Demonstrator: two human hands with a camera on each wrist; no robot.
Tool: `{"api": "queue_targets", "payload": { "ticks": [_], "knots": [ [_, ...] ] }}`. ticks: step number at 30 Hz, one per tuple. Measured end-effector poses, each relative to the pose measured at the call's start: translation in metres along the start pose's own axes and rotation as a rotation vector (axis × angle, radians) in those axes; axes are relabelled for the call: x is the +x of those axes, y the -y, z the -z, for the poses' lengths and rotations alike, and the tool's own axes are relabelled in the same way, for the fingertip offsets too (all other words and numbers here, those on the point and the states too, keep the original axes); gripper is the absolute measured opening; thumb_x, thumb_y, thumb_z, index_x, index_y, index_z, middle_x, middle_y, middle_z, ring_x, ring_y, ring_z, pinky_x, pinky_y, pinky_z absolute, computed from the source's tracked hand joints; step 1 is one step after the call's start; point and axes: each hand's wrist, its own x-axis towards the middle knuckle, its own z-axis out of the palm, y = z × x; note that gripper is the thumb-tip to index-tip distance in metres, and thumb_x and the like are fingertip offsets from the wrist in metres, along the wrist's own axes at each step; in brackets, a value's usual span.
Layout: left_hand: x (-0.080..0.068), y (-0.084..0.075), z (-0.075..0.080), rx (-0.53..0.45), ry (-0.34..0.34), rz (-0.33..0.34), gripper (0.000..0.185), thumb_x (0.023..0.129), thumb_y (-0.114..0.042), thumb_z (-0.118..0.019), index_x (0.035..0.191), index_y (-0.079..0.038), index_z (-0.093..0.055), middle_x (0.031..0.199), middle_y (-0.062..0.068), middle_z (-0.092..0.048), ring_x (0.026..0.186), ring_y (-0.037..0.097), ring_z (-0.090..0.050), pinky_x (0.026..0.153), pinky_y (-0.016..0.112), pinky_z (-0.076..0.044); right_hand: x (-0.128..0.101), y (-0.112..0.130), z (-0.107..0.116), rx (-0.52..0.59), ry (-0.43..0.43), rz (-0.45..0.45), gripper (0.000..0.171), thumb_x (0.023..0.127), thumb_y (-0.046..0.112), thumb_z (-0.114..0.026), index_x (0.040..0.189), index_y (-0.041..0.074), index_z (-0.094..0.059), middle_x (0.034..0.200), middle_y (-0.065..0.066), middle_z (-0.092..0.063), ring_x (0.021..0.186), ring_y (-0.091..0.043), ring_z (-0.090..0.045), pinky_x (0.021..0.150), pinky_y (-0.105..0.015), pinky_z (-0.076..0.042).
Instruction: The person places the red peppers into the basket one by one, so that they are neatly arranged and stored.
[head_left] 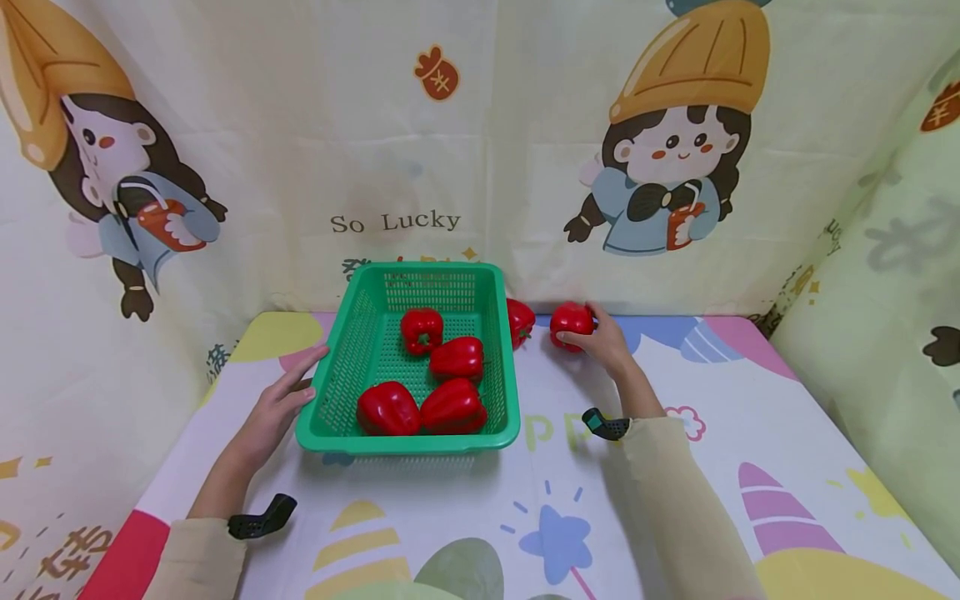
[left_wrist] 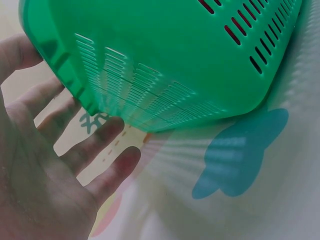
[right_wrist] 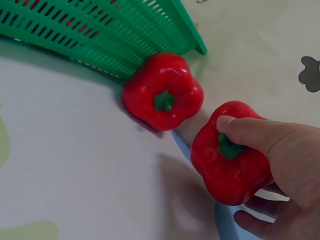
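My right hand (head_left: 604, 342) grips a red bell pepper (head_left: 572, 326) with the thumb beside its green stem, to the right of the basket. In the right wrist view, that held pepper (right_wrist: 227, 167) seems slightly above the cloth. Another red bell pepper (right_wrist: 165, 95) sits against the outside of the green basket (head_left: 408, 444). Several more red peppers, such as the front left one (head_left: 388, 408), lie inside the basket. My left hand (head_left: 272, 414) is at the basket's left rim, fingers extended and touching or nearly touching it. Its palm and spread fingers show in the left wrist view.
A patterned cloth (head_left: 525, 500) covers the table under the basket. Behind it hangs a printed curtain (head_left: 525, 167), close to the far table edge, with more curtain at both sides. A black wrist device (head_left: 262, 517) is on each arm.
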Motion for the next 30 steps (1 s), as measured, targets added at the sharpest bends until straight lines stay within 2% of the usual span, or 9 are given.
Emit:
{"api": "queue_targets", "payload": {
  "ticks": [7,14,20,30],
  "knots": [
    [0.000,0.000,0.000,-0.001,-0.001,-0.005,0.051,0.104,-0.033,-0.035,0.154,-0.028,-0.025,0.163,-0.004,-0.016,0.125,0.000,-0.037,0.101,0.032,-0.035,-0.005,0.002,0.001,-0.015,0.006,0.013,0.092,0.084,0.028,-0.074,0.155,0.015,-0.018,0.156,-0.016,-0.028,0.140,-0.038,-0.027,0.105,-0.055,-0.040],
    [0.000,-0.001,-0.001,-0.015,0.005,-0.002,0.051,0.104,-0.033,-0.035,0.154,-0.027,-0.024,0.163,-0.004,-0.015,0.125,-0.002,-0.037,0.104,0.043,-0.034,-0.015,0.012,0.004,-0.033,0.000,0.024,0.093,0.084,0.029,-0.074,0.156,0.016,-0.016,0.156,-0.017,-0.026,0.140,-0.039,-0.027,0.103,-0.056,-0.042],
    [0.000,-0.002,-0.001,-0.010,0.002,-0.005,0.052,0.104,-0.033,-0.035,0.154,-0.027,-0.024,0.163,-0.001,-0.016,0.125,-0.002,-0.037,0.100,0.030,-0.035,-0.019,0.019,0.004,-0.037,-0.010,0.039,0.091,0.084,0.028,-0.073,0.155,0.017,-0.017,0.155,-0.017,-0.028,0.139,-0.040,-0.028,0.101,-0.056,-0.044],
    [0.000,-0.002,0.000,0.000,-0.002,-0.001,0.052,0.104,-0.033,-0.035,0.154,-0.027,-0.024,0.163,0.001,-0.015,0.127,0.002,-0.036,0.101,0.032,-0.035,-0.028,0.025,0.002,-0.035,-0.019,0.053,0.094,0.083,0.028,-0.075,0.156,0.018,-0.016,0.155,-0.016,-0.029,0.139,-0.039,-0.028,0.099,-0.056,-0.046]
  ]
}}
